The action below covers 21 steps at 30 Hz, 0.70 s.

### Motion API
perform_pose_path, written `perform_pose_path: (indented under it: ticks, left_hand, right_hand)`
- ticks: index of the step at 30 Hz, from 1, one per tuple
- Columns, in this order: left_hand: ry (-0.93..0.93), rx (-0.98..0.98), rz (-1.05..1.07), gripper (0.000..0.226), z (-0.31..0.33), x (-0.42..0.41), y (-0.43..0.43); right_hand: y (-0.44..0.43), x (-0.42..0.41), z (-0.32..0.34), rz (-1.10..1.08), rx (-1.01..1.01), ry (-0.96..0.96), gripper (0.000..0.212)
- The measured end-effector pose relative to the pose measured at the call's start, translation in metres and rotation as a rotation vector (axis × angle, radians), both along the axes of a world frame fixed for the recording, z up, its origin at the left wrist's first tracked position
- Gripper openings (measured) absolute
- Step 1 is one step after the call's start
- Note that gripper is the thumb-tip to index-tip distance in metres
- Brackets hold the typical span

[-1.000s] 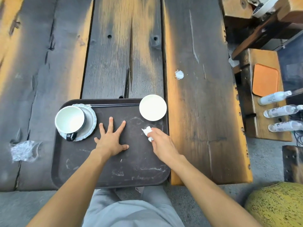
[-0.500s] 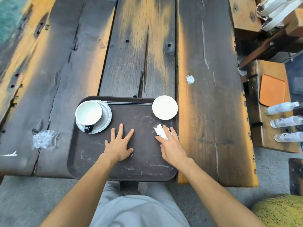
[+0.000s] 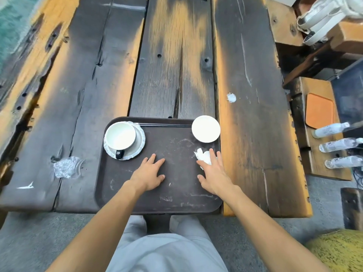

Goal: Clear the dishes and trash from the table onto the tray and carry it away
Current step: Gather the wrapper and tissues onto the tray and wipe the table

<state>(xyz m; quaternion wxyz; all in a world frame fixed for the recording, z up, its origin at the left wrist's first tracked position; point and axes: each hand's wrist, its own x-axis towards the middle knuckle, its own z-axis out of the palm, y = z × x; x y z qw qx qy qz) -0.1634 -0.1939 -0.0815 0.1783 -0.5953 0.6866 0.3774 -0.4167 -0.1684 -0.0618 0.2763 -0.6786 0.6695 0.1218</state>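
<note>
Change: a second ago the right hand (image 3: 215, 174) pinched the crumpled white paper napkin (image 3: 203, 156) in its fingertips; now the fingers are spread flat and the napkin lies loose on the tray under them.
Right grip: released, palm down, fingertips touching the napkin.
Left hand (image 3: 148, 173): flat on the bare middle of the tray, fingers spread, grip released, as it was before.
Tray: dark brown rectangular plastic tray (image 3: 176, 201) at the near edge of the dark weathered plank worktop (image 3: 170, 65).
Far-left corner of tray: white ceramic cup with a black handle (image 3: 120, 136) standing on a pale scalloped saucer (image 3: 139, 143).
Far-right corner of tray: small round white dish (image 3: 205, 128), overlapping the tray rim.
Far rim of tray: thin dark sticks (image 3: 165, 125) lying along it between cup and dish.
Still on the worktop: crumpled clear plastic wrapper (image 3: 65, 167) left of the tray; small white wad (image 3: 231, 97) beyond the tray to the right; a white scrap (image 3: 26, 186) far left.
</note>
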Motion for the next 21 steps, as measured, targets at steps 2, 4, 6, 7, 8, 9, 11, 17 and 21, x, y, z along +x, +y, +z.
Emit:
perform_pose_path:
  ticks: [2, 4, 6, 7, 8, 9, 11, 17, 21]
  left_hand:
    - [0.045, -0.02, 0.008, 0.069, 0.001, 0.007, 0.002]
    - [0.108, -0.059, 0.021, 0.066, 0.003, 0.018, 0.006]
    - [0.186, -0.108, 0.061, 0.06, 0.007, 0.031, 0.011]
    - [0.228, -0.132, 0.103, 0.056, 0.011, 0.039, 0.013]
    - [0.275, -0.155, 0.17, 0.05, 0.015, 0.05, 0.016]
    - [0.323, -0.177, 0.256, 0.044, 0.019, 0.062, 0.019]
    - [0.367, -0.244, 0.419, 0.032, 0.026, 0.092, 0.024]
    - [0.259, -0.469, 0.823, 0.012, 0.028, 0.215, 0.036]
    - [0.167, -0.528, 0.973, 0.027, 0.013, 0.288, 0.04]
  right_hand:
    - [0.0, 0.011, 0.01, -0.032, 0.037, 0.067, 0.052]
    - [0.0, 0.025, 0.021, -0.059, 0.055, 0.125, 0.052]
    - [-0.001, 0.041, 0.033, -0.079, 0.017, 0.113, 0.052]
    - [-0.003, 0.05, 0.039, -0.087, -0.021, 0.073, 0.051]
    - [-0.004, 0.062, 0.045, -0.09, -0.054, 0.023, 0.049]
    - [-0.006, 0.076, 0.05, -0.081, -0.076, -0.02, 0.046]
    - [-0.009, 0.107, 0.059, -0.039, -0.08, -0.094, 0.042]
    - [-0.02, 0.234, 0.056, 0.052, 0.018, -0.406, 0.032]
    - [-0.032, 0.321, 0.031, 0.08, 0.061, -0.394, 0.035]
